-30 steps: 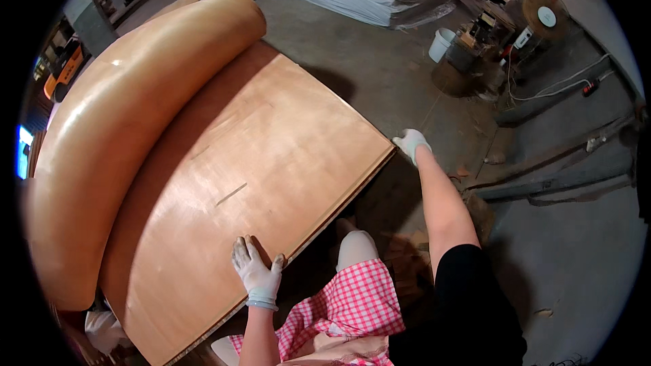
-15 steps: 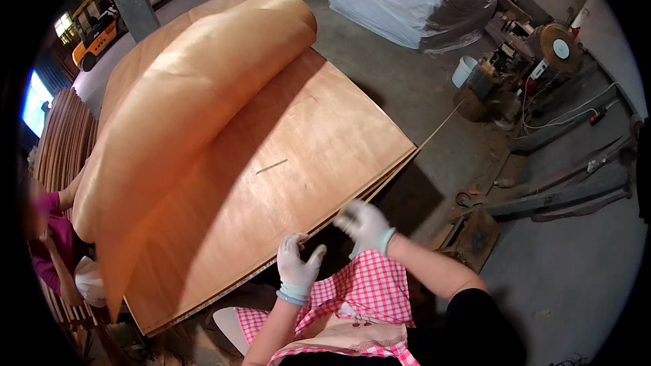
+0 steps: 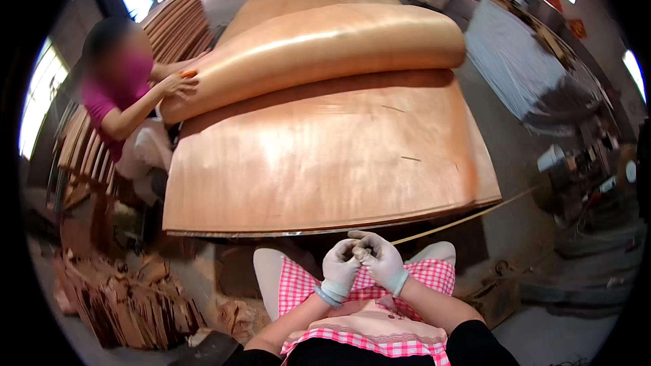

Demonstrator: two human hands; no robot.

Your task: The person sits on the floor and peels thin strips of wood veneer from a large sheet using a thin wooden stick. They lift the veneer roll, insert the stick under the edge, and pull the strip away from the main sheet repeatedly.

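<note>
My gloved left hand (image 3: 341, 266) and right hand (image 3: 382, 261) meet in front of my checked apron, fingers curled together at the end of a thin tan strip (image 3: 468, 217). The strip runs from the right hand off to the machine at the right. Exactly how each fingertip grips it is hidden. Just beyond my hands lies the front edge of a stack of wide wood veneer sheets (image 3: 305, 179). Across the stack's far half lies a big curled-over veneer sheet (image 3: 325, 47). At its left end, a co-worker's hands (image 3: 178, 85) touch it, with something small and orange in them.
A plastic-wrapped pile (image 3: 519, 64) stands at the right, near a white bucket (image 3: 550, 157) and the machine (image 3: 614, 183). Veneer scraps (image 3: 135, 305) are heaped at lower left. Stacked boards (image 3: 178, 27) stand behind the co-worker (image 3: 122, 102). Two slivers lie on the veneer.
My view has swung left. My hands, apart before, have come together at the strip. The curled veneer's left end, drooping over the stack before, now lies farther back, with the co-worker's hands on it.
</note>
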